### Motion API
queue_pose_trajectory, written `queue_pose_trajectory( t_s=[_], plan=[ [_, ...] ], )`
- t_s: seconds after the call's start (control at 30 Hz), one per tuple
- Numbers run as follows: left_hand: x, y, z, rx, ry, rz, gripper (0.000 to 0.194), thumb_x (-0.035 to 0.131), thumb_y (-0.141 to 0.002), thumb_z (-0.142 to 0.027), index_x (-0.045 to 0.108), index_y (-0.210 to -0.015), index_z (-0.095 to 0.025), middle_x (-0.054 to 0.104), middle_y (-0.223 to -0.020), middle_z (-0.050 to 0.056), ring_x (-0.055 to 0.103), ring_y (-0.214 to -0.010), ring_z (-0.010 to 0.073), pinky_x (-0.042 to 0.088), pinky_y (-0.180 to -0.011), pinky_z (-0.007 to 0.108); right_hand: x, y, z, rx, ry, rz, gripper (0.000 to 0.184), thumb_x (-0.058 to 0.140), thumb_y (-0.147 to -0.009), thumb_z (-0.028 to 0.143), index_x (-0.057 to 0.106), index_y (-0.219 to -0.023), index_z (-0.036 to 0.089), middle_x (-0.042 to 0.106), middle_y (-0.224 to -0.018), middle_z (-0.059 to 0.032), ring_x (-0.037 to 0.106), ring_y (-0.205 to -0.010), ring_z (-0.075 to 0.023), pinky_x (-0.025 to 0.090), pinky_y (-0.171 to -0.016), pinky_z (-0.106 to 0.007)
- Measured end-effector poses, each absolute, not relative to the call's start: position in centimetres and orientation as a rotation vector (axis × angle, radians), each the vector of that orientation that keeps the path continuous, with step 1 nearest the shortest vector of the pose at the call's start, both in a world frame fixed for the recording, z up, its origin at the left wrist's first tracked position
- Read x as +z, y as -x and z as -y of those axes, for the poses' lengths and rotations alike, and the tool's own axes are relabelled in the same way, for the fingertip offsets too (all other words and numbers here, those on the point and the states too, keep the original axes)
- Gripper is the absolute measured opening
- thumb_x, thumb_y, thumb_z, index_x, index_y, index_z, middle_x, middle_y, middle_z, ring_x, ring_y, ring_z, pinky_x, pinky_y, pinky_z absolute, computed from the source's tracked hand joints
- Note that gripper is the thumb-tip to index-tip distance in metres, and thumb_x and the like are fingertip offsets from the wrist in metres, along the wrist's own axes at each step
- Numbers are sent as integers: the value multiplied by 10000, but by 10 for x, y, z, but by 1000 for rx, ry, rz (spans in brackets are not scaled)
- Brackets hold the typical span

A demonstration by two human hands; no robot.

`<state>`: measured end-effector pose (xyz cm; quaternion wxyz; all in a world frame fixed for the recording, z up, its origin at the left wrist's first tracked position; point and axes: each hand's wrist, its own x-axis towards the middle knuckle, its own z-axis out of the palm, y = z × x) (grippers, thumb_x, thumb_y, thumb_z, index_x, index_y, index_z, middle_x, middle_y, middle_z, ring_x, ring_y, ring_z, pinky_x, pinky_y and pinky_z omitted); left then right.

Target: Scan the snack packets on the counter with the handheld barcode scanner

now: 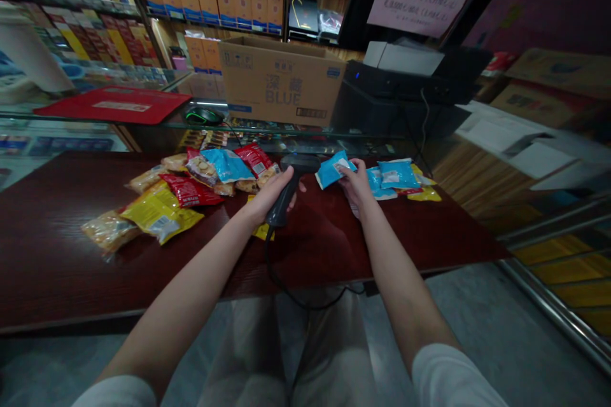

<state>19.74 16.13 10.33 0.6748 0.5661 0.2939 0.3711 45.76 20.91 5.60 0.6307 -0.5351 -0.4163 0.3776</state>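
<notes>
My left hand is closed around the handle of a dark barcode scanner, whose head points right. In my right hand a small blue snack bag is gripped by its right side, close in front of the scanner's head. Left of the scanner lies a pile of snack bags, among them a yellow bag, a red bag and another blue bag. Beyond my right hand rest more blue bags and a yellow packet. Part of a yellow bag shows beneath the scanner.
The dark red wooden counter carries the bags. Behind it, on a glass case, stand an open cardboard box, a computer mouse, a red mat and a black printer-like machine. The scanner's cable hangs over the front edge.
</notes>
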Motion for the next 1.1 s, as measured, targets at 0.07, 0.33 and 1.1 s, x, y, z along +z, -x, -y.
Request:
queue_pose_trajectory(
  t_s=[0.07, 0.33, 1.1],
  plan=[
    [102, -199, -161, 833, -1288, -656, 701, 515, -790, -826, 660, -845, -141, 548, -452, 8, 482, -356, 105, 333, -363, 204, 61, -456, -207, 967, 1140, 824, 434, 687, -629, 317, 402, -956, 297, 550, -844, 70, 575, -784, -148, 511, -669, -265],
    [99, -203, -158, 821, -1301, -655, 668, 507, -820, -800, 643, -841, -147, 554, -469, 7, 485, -364, 102, 352, -380, 199, 64, -447, -205, 1052, 1086, 831, 285, 631, -734, 366, 403, -882, 281, 561, -791, 56, 595, -791, -166, 514, -703, -297],
    [94, -211, -156, 820, -1284, -613, 717, 563, -767, -817, 626, -920, -120, 528, -449, -20, 458, -353, 99, 327, -366, 208, 61, -438, -204, 1073, 1074, 906, 484, 586, -778, 335, 442, -1237, 384, 629, -1022, 29, 608, -923, -192, 533, -784, -376]
  ],
)
